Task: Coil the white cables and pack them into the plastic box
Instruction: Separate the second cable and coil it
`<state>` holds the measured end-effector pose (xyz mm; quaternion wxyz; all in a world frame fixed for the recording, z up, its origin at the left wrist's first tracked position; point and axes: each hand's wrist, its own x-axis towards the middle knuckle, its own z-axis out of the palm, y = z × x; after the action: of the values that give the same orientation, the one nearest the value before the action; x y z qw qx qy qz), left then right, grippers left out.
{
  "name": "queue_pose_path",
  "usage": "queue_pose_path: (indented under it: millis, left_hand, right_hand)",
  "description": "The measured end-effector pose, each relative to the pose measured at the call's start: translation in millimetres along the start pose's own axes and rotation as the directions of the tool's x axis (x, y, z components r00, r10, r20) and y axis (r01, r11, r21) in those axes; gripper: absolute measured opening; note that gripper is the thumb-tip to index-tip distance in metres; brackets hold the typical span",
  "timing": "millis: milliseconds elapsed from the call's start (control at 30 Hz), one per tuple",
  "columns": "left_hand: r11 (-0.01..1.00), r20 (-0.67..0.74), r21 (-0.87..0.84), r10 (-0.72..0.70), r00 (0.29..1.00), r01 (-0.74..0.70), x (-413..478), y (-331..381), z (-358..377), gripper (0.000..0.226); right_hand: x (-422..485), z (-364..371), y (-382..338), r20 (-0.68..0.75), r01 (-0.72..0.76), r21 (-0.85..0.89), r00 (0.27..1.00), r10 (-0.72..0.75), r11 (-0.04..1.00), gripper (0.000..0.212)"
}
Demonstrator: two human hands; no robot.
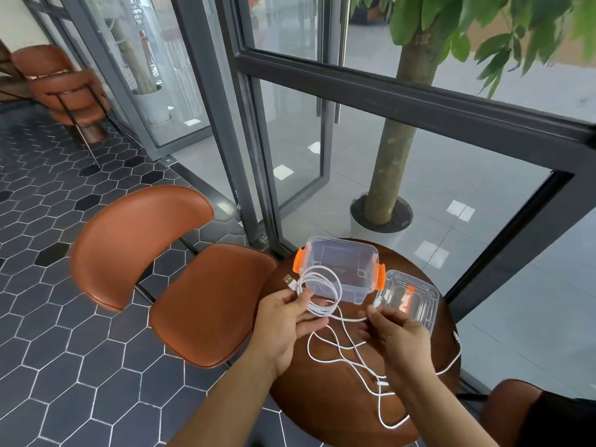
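Observation:
A clear plastic box (342,253) with orange latches stands open at the far side of a small round wooden table (338,404). Its clear lid (419,301) lies to the right of it. My left hand (287,321) grips a coil of white cable (322,291) in front of the box, with the USB plug (289,280) sticking out to the left. My right hand (393,333) pinches the free end of the same cable near the lid. Another white cable (354,362) lies loose and tangled on the table beneath my hands.
A brown leather chair (180,285) stands left of the table, and part of another chair (512,411) shows at the bottom right. A glass wall with dark frames (387,98) and a potted tree (383,217) are just behind the table.

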<state>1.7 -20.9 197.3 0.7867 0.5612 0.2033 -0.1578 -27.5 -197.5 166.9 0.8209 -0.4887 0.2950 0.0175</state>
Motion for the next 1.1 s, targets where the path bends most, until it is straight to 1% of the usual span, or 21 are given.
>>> queue_pose_path:
  millis: [67, 100, 133, 167, 233, 267, 300, 367, 467, 533, 600, 667, 733, 767, 800, 833, 900, 933, 1000, 1033, 1100]
  left_hand:
    - [0.999, 0.010, 0.045, 0.013, 1.000, -0.013, -2, 1, 2, 0.018]
    - [0.997, 0.027, 0.075, 0.012, 1.000, -0.014, -4, 1, 3, 0.017]
    - [0.994, 0.053, 0.111, 0.005, 0.999, -0.011, -6, 1, 4, 0.017]
    - [0.989, 0.081, 0.149, -0.007, 0.997, -0.005, -8, 0, 4, 0.017]
    - [0.977, 0.127, 0.214, -0.042, 0.991, 0.014, -10, 0, 5, 0.016]
    - [0.970, 0.140, 0.241, -0.058, 0.988, 0.023, -10, 0, 5, 0.016]
    - [0.963, 0.144, 0.267, -0.071, 0.987, 0.030, -10, 1, 4, 0.017]
    - [0.948, 0.125, 0.315, -0.088, 0.988, 0.044, -9, 3, 2, 0.017]
    - [0.919, 0.101, 0.388, -0.126, 0.987, 0.077, -9, 5, -2, 0.015]
    - [0.891, 0.080, 0.446, -0.132, 0.988, 0.084, -9, 6, -2, 0.015]
    - [0.857, 0.034, 0.508, -0.114, 0.993, 0.082, -7, 5, -2, 0.013]
    - [0.831, -0.015, 0.549, -0.096, 0.995, 0.089, -4, 3, -2, 0.014]
    - [0.818, -0.045, 0.568, -0.079, 0.996, 0.091, 0, 2, -3, 0.016]
    - [0.810, -0.054, 0.579, -0.072, 0.996, 0.090, 1, 2, -3, 0.016]
    - [0.800, -0.062, 0.593, -0.066, 0.996, 0.090, 2, 1, -3, 0.016]
    - [0.792, -0.065, 0.604, -0.059, 0.996, 0.087, 3, 0, -3, 0.016]
    - [0.789, -0.063, 0.609, -0.055, 0.996, 0.082, 4, -3, -2, 0.019]
    - [0.793, -0.060, 0.604, -0.056, 0.997, 0.081, 5, -4, -2, 0.019]
    - [0.804, -0.052, 0.591, -0.050, 0.997, 0.071, 6, -6, -1, 0.016]
    - [0.810, -0.051, 0.582, -0.048, 0.998, 0.069, 6, -6, 0, 0.014]
    - [0.819, -0.050, 0.569, -0.050, 0.997, 0.070, 7, -6, 0, 0.012]
  right_hand:
    - [3, -1, -2, 0.019, 0.007, -0.058, 1.000, -0.006, 0.998, 0.009]
    - [5, -1, -2, 0.038, 0.021, -0.108, 0.999, -0.016, 0.994, 0.010]
    - [7, -1, -3, 0.077, 0.061, -0.197, 0.996, -0.046, 0.979, 0.011]
    - [9, -1, -5, 0.146, 0.133, -0.328, 0.985, -0.089, 0.935, 0.013]
    - [12, 1, -9, 0.350, 0.324, -0.564, 0.927, -0.135, 0.760, 0.023]
    - [11, 3, -12, 0.445, 0.393, -0.608, 0.888, -0.114, 0.690, 0.029]
    - [9, 6, -14, 0.513, 0.422, -0.610, 0.855, -0.071, 0.670, 0.032]
    - [7, 9, -18, 0.576, 0.392, -0.574, 0.817, 0.015, 0.719, 0.029]
    - [10, 7, -16, 0.580, 0.313, -0.498, 0.813, 0.043, 0.809, 0.026]
    - [12, 5, -9, 0.567, 0.247, -0.417, 0.823, 0.038, 0.875, 0.029]
    - [13, 4, -1, 0.528, 0.097, -0.280, 0.846, 0.068, 0.955, 0.036]
    - [9, 4, 4, 0.512, -0.026, -0.142, 0.854, 0.096, 0.990, 0.038]
    - [6, 3, 7, 0.543, -0.056, -0.077, 0.835, 0.089, 0.995, 0.045]
    - [4, 4, 8, 0.567, -0.041, -0.077, 0.820, 0.077, 0.996, 0.049]
    - [4, 4, 11, 0.575, 0.019, -0.114, 0.817, 0.051, 0.993, 0.050]
    - [3, 6, 14, 0.570, 0.123, -0.177, 0.821, 0.000, 0.976, 0.050]
    - [3, 11, 20, 0.510, 0.324, -0.324, 0.851, -0.124, 0.889, 0.049]
    - [4, 13, 22, 0.458, 0.368, -0.370, 0.871, -0.177, 0.853, 0.049]
    - [4, 17, 24, 0.395, 0.391, -0.406, 0.890, -0.227, 0.826, 0.055]
    - [5, 17, 25, 0.394, 0.417, -0.435, 0.885, -0.248, 0.798, 0.056]
    - [7, 14, 28, 0.420, 0.497, -0.513, 0.857, -0.300, 0.700, 0.048]
